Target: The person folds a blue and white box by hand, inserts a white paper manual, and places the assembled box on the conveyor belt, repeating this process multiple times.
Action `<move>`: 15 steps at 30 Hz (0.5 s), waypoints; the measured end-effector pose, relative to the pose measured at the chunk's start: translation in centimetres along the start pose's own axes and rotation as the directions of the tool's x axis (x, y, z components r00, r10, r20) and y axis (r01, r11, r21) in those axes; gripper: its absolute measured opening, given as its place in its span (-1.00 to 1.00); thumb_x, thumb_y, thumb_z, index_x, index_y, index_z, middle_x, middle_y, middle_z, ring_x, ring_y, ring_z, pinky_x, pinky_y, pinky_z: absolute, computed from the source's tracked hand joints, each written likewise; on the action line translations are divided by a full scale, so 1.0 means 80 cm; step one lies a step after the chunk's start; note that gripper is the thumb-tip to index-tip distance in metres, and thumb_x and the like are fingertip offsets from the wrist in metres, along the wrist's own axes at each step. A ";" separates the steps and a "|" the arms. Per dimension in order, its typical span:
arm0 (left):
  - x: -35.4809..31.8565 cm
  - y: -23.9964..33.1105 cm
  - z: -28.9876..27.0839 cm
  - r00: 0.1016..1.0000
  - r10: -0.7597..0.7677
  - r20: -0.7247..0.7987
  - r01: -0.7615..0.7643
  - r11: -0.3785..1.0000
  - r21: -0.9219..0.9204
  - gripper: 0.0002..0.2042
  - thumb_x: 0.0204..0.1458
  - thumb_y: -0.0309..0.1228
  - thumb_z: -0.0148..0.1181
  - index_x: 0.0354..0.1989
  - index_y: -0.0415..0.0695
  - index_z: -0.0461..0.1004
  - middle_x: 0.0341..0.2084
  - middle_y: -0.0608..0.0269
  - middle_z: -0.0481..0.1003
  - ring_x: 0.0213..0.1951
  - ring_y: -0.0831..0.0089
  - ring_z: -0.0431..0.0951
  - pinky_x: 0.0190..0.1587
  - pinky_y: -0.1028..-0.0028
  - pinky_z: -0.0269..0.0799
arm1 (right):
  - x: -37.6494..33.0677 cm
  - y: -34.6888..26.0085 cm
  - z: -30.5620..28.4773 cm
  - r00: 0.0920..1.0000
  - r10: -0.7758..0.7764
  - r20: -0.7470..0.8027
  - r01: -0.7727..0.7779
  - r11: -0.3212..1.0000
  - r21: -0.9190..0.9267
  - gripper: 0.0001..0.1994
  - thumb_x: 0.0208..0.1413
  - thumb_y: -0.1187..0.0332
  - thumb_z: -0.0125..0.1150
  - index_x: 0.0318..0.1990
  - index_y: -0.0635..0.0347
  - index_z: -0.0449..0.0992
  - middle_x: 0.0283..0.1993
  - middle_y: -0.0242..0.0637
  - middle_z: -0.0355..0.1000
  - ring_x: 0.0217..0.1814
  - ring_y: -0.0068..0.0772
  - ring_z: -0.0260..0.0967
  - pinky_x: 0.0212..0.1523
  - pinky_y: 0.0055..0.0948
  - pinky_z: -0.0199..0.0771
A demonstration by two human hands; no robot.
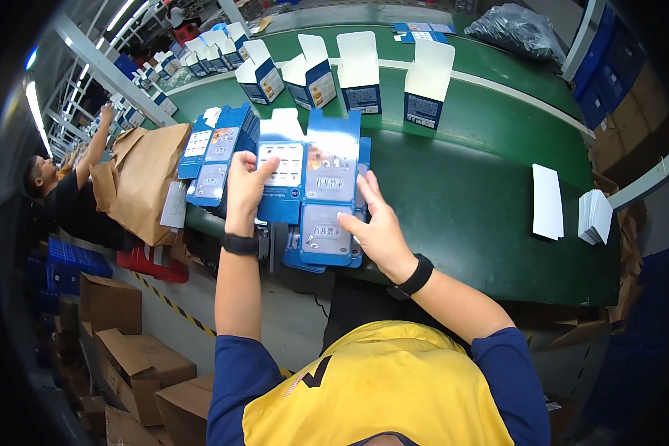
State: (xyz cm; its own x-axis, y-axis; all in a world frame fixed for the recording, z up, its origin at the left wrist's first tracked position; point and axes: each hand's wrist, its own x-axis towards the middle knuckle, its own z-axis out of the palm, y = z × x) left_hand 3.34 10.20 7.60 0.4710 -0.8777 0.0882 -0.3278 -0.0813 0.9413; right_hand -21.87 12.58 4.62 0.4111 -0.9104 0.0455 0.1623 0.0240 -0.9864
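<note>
The left hand [249,182] pinches one flat blue carton [328,175] at the desk's [468,201] near edge; the right hand [383,227] is half open against its right side, grip unclear. One pile of blue cartons [219,145] lies leftward, four open boxes [361,99] stand toward the far edge, two stacks of white cards [547,201] near the right edge.

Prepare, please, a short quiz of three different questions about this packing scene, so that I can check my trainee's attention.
1. True or false: the left hand and the right hand both touch the flat blue carton.
2. What lies on the green table, right of the right hand?
A. brown paper bag
B. white paper slips
C. black scissors
3. Complete: the four nearest upright boxes have ____ tops.

Key: 1. True; 2. B; 3. open
</note>
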 end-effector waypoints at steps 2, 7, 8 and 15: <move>-0.034 0.056 0.016 0.995 0.084 0.062 -0.049 0.900 -0.433 -0.68 -0.01 -0.55 0.23 -0.15 -0.19 0.21 -0.33 0.13 0.49 -0.32 0.56 0.50 -0.30 0.62 0.44 | -0.003 -0.019 -0.005 1.000 0.024 0.015 -0.027 0.977 0.214 -0.29 -0.01 0.44 0.20 0.27 0.40 -0.03 0.35 0.01 -0.19 0.38 -0.29 -0.17 0.29 -0.40 -0.06; -0.100 0.103 0.080 0.908 0.416 -0.044 -0.414 0.878 -0.239 -0.52 0.06 -0.43 0.19 0.12 -0.26 0.16 -0.31 0.18 0.48 -0.27 0.55 0.48 -0.19 0.56 0.40 | -0.048 -0.078 -0.052 0.960 -0.275 0.047 0.278 0.931 -0.236 -0.70 0.05 0.44 0.19 -0.03 0.25 0.46 -0.14 -0.19 0.51 -0.22 -0.37 0.48 -0.22 -0.48 0.45; -0.101 0.081 0.092 0.848 0.525 -0.066 -0.527 0.850 -0.013 -0.43 0.05 -0.31 0.22 0.18 -0.24 0.12 -0.26 0.18 0.46 -0.20 0.54 0.44 -0.14 0.51 0.37 | -0.056 -0.084 -0.065 0.910 -0.387 0.148 0.410 0.784 -0.466 -0.71 0.01 0.50 0.17 -0.06 0.19 0.51 -0.14 -0.18 0.52 -0.24 -0.28 0.50 -0.25 -0.44 0.46; -0.150 0.104 0.169 0.866 0.424 0.264 -0.171 0.748 -0.641 -0.31 -0.12 -0.02 0.33 0.09 -0.19 0.21 -0.02 0.23 0.32 -0.01 0.51 0.30 0.07 0.49 0.17 | -0.095 -0.074 -0.126 0.827 -0.513 0.232 0.537 0.595 -0.598 -0.57 -0.14 0.47 0.31 -0.02 0.31 0.47 0.00 0.00 0.43 0.03 -0.09 0.43 0.01 -0.38 0.41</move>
State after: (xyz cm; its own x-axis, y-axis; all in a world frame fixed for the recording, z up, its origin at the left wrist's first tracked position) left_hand -16.08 13.70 9.96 0.0528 -0.9194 0.3898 0.1990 0.3922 0.8981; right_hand -35.03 15.18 8.49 0.4647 -0.6692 0.5799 -0.2187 -0.7213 -0.6572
